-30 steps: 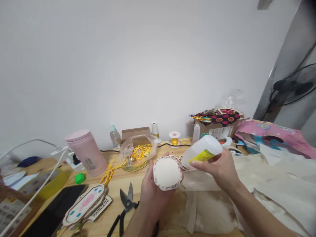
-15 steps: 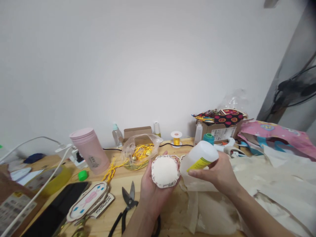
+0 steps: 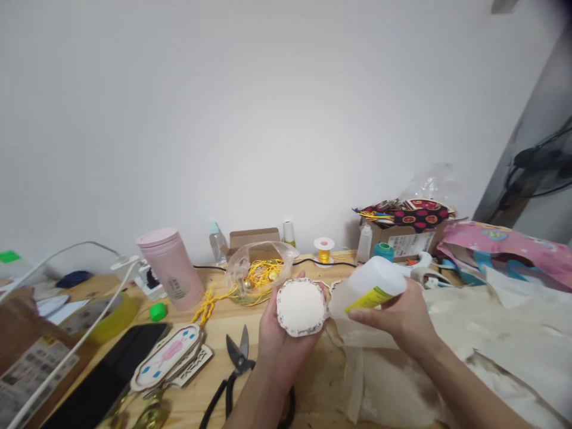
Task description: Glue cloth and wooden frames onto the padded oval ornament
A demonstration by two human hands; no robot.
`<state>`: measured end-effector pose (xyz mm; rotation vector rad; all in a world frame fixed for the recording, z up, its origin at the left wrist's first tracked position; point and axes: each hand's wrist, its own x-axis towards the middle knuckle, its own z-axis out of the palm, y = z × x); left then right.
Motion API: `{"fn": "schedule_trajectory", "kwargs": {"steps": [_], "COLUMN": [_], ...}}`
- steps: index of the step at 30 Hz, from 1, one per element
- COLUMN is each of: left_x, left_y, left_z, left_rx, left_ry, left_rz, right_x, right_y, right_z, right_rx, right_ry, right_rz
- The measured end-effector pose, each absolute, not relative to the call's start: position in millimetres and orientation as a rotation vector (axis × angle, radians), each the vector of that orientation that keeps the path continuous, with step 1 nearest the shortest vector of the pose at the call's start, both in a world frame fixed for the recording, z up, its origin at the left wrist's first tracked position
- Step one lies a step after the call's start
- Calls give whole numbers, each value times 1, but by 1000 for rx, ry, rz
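A white scalloped piece (image 3: pixel 301 307) with a patterned rim rests in my left hand (image 3: pixel 286 354), which holds it from below and around its edges. My right hand (image 3: pixel 404 316) grips a translucent white bottle (image 3: pixel 373 289) with a yellow label. The bottle is tilted, its lower-left end close to the right edge of the white piece; its tip is hidden. Black-handled cutters (image 3: pixel 239 357) lie with blades apart to the left of my left hand. Further left, a stack of decorated tags (image 3: pixel 167 357) lies beside a dark phone (image 3: pixel 107 378).
A pink cup (image 3: pixel 172 271), a bag of yellow cord (image 3: pixel 263 271) and a spool (image 3: pixel 324 253) stand towards the wall. A cardboard box (image 3: pixel 409 241) holds patterned cloth at the back right. Pale crumpled sheets (image 3: pixel 504 322) cover the right side; a white cable crosses the left.
The camera view has shifted slightly, so everything appears a little further right. Both hands keep their holds on the white piece and the bottle, with hardly any movement between them.
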<state>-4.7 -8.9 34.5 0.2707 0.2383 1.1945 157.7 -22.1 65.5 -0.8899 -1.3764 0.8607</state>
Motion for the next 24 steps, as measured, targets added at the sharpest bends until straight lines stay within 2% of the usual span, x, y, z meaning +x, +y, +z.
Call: {"fn": "schedule_trajectory", "kwargs": {"steps": [13,19,24], "left_x": [4,2,-13], "left_y": [-10,-10,-7], "left_z": [34,31,35], "left_rx": [270,222,215], "left_ry": [269,200,162], "left_rz": [1236,1193,1239], "right_x": [135,134,145], "right_y": [-34,-22,-10], "right_z": [52,46,45], "right_rx": [-815,-809,-827], "right_ry": [-1508,-1051,-930], "right_rz": [823,989,773]}}
